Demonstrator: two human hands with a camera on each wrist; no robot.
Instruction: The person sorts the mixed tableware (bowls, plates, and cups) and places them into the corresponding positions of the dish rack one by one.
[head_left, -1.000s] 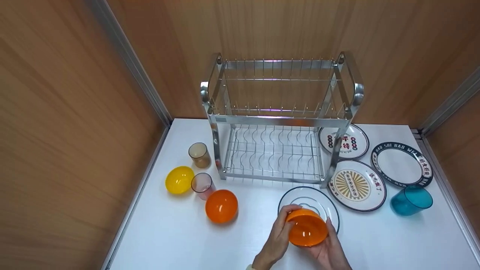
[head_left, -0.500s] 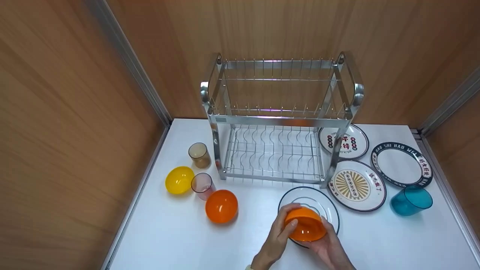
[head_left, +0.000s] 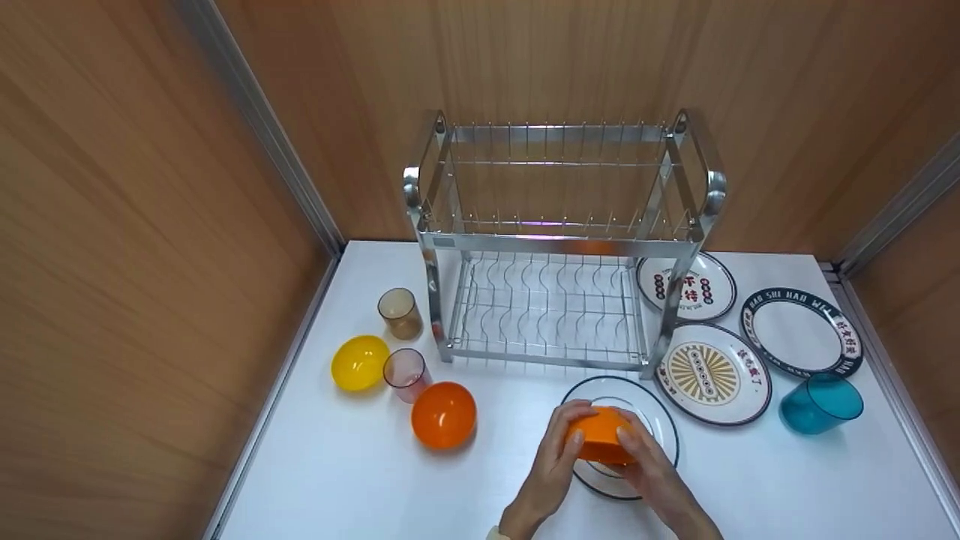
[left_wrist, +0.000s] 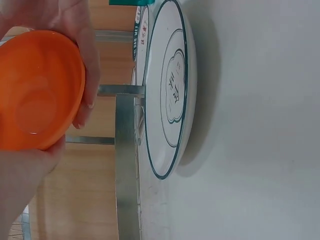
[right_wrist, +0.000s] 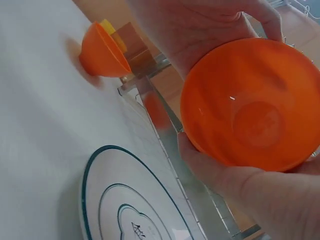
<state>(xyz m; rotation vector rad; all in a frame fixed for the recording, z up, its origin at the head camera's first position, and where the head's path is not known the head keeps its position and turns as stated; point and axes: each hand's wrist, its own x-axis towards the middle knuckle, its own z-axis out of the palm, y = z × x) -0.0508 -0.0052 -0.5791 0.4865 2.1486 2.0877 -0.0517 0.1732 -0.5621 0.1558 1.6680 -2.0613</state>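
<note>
An orange bowl (head_left: 600, 433) is held up between both hands over a white plate with a dark green rim (head_left: 660, 435). My left hand (head_left: 550, 469) grips its left side, thumb toward me. My right hand (head_left: 654, 474) holds the right side, fingers over the outer wall. The bowl is tipped so that its base points up and away; both wrist views look into its bare inside (left_wrist: 37, 95) (right_wrist: 250, 105). In the left wrist view the plate (left_wrist: 170, 90) lies on the table, apart from the bowl.
A two-tier metal dish rack (head_left: 555, 246) stands behind. To the left are another orange bowl (head_left: 442, 416), a yellow bowl (head_left: 360, 364), a pink cup (head_left: 406, 373) and a brown cup (head_left: 400, 313). Several printed plates (head_left: 712, 375) and a teal cup (head_left: 820, 405) are on the right.
Both hands have moved slightly away from me and turned the bowl, its opening swinging down toward me. The right fingers have come up over the outer wall. The other dishes stay in place.
</note>
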